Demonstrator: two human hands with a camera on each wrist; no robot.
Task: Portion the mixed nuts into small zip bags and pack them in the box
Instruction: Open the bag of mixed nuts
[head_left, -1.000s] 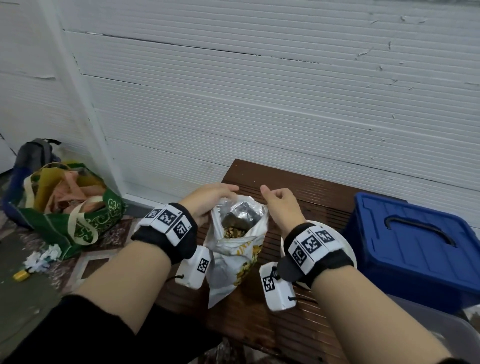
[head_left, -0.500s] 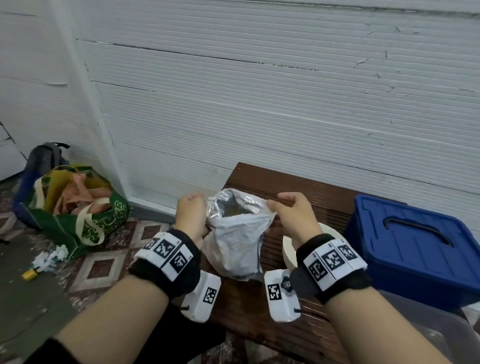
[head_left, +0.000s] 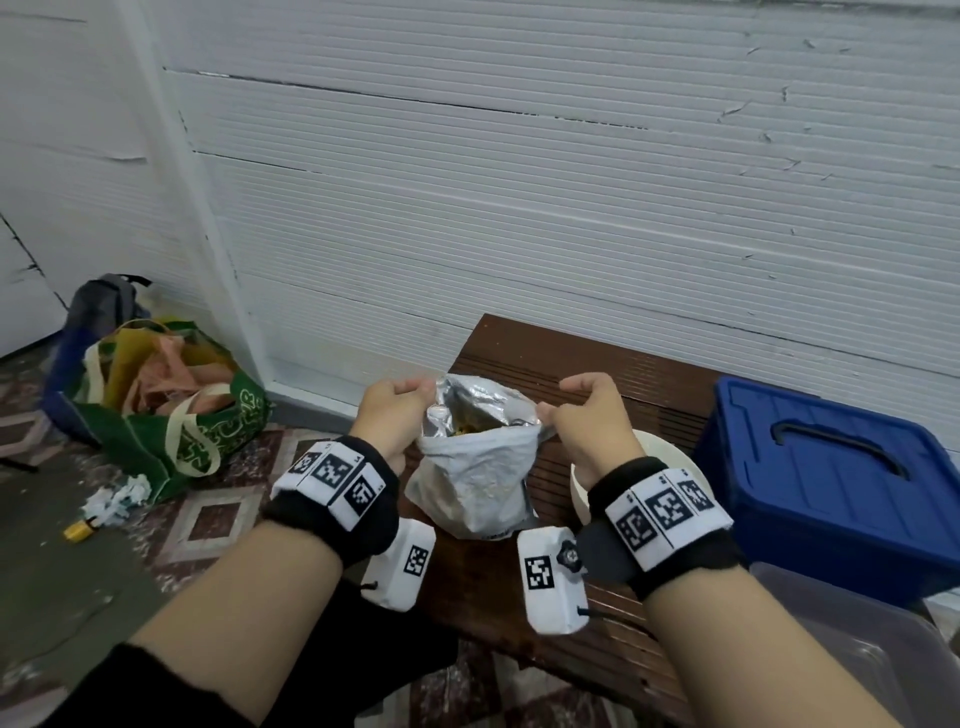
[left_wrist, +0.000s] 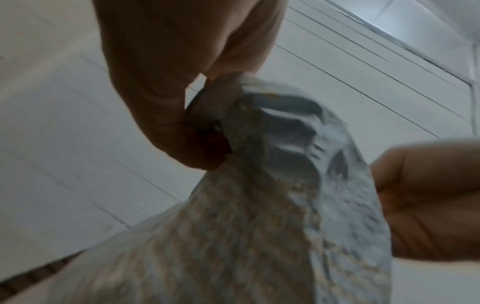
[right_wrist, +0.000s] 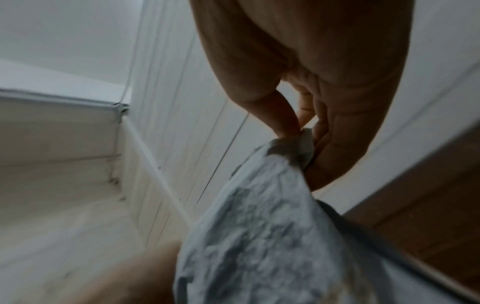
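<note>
A: Over the left end of the brown bench (head_left: 597, 364), head view: foil nut bag (head_left: 475, 478) held up, mouth spread. Left hand (head_left: 392, 421) pinches the left lip, right hand (head_left: 592, 421) pinches the right lip. Nuts (head_left: 470, 427) visible low inside.

B: Orientation?

A: Long axis near vertical, mouth pointing up, slightly away from the wearer. White bowl (head_left: 657, 447) just beside it to the right, blue lidded box (head_left: 831, 488) further right.

B: Risk?

A: My guess: only two pinch points on a heavy bag. If one lip slips, the mouth drops sideways and the nuts spill onto the bench or floor.

B: Left wrist view?

A: Blurred. Left hand (left_wrist: 182, 82) closed on the lip of the bag (left_wrist: 259, 226); right hand (left_wrist: 426, 201) at the opposite edge.

B: Right wrist?

A: Right hand (right_wrist: 324, 102), thumb and fingers clamped on a bunched corner of the bag (right_wrist: 259, 236). Thin, crinkled hold; a tear there seems possible.
</note>
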